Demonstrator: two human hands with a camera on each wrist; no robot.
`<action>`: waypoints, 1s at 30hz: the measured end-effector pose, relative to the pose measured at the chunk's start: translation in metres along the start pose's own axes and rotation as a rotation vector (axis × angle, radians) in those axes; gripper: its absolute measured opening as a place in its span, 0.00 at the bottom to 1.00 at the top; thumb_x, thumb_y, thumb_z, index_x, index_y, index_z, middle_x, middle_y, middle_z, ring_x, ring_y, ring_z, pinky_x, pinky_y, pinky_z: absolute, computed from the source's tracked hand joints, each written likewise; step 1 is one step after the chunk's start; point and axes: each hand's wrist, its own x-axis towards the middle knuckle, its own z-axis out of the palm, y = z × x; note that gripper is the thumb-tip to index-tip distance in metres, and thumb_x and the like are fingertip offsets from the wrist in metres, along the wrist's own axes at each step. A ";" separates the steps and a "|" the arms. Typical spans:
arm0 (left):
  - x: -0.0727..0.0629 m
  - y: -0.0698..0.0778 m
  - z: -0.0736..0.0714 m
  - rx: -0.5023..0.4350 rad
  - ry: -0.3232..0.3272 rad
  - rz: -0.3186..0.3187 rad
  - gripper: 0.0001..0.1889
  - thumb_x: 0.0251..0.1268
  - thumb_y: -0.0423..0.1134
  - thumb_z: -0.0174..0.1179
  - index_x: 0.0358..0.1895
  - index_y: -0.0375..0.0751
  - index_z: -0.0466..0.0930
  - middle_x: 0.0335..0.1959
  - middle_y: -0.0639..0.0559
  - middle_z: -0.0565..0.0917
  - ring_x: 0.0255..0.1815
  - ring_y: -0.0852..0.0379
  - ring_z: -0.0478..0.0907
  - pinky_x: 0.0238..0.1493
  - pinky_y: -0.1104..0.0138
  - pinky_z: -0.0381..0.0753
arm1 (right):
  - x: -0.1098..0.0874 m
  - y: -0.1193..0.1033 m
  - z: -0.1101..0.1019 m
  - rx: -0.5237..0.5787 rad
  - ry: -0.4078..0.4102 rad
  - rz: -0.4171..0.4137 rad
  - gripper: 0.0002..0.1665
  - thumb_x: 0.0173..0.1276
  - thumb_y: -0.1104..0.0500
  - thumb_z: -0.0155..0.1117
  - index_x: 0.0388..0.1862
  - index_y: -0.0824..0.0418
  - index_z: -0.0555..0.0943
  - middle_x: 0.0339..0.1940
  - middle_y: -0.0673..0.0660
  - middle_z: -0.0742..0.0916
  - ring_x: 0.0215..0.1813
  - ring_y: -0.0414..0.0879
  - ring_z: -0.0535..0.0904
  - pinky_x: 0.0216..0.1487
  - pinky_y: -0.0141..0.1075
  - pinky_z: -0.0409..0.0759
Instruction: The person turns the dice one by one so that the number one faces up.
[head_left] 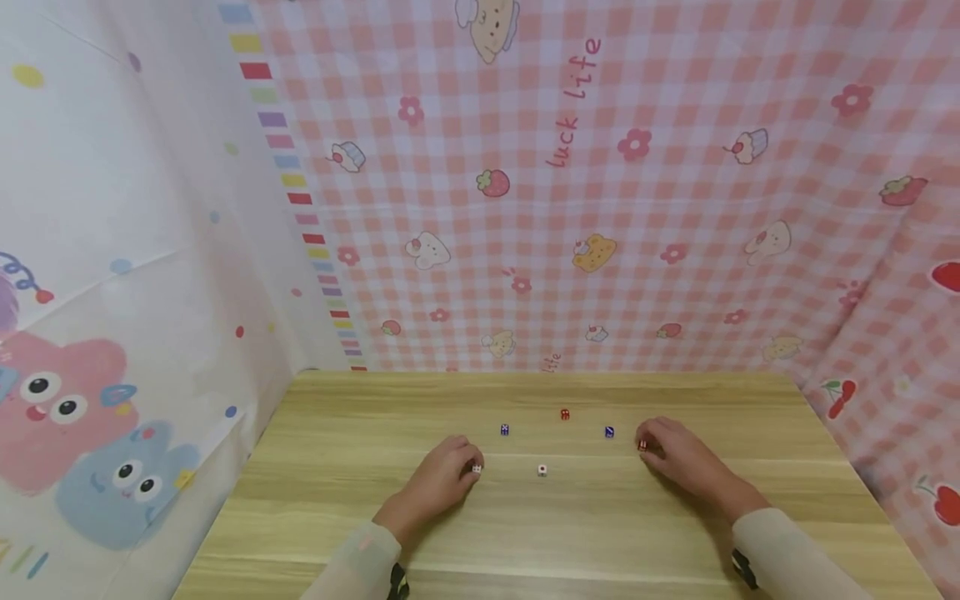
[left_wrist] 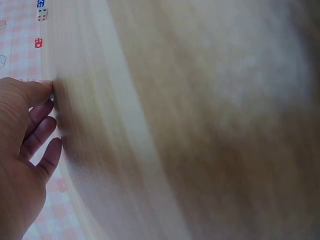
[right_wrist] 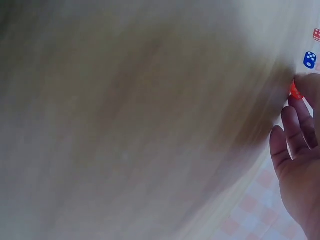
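My left hand pinches a white die between thumb and fingertips, low over the wooden table; in the left wrist view the fingers mostly hide that die. On the other side, my right hand pinches a red die, whose red edge also shows in the right wrist view. Between the hands lie a blue die on the left, a white die in front, a second red die farther back, and another blue die near the right hand.
The wooden table reaches back to a pink checked cloth hanging behind it. A white cloth with cartoon figures hangs on the left. More patterned cloth hangs along the right side.
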 end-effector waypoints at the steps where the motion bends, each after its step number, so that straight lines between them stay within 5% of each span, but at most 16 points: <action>1: 0.000 0.000 0.000 0.001 0.000 0.003 0.04 0.68 0.38 0.69 0.39 0.49 0.83 0.37 0.60 0.79 0.43 0.61 0.74 0.51 0.64 0.80 | 0.001 0.000 0.001 -0.004 0.008 -0.004 0.12 0.65 0.66 0.73 0.41 0.53 0.80 0.38 0.46 0.81 0.43 0.40 0.77 0.46 0.43 0.80; 30: 0.000 0.000 0.000 -0.014 -0.007 -0.007 0.03 0.69 0.38 0.68 0.39 0.49 0.83 0.38 0.59 0.79 0.43 0.61 0.73 0.51 0.64 0.80 | 0.004 -0.003 -0.004 -0.110 -0.004 -0.027 0.08 0.64 0.67 0.71 0.37 0.56 0.83 0.38 0.49 0.80 0.40 0.43 0.75 0.44 0.44 0.80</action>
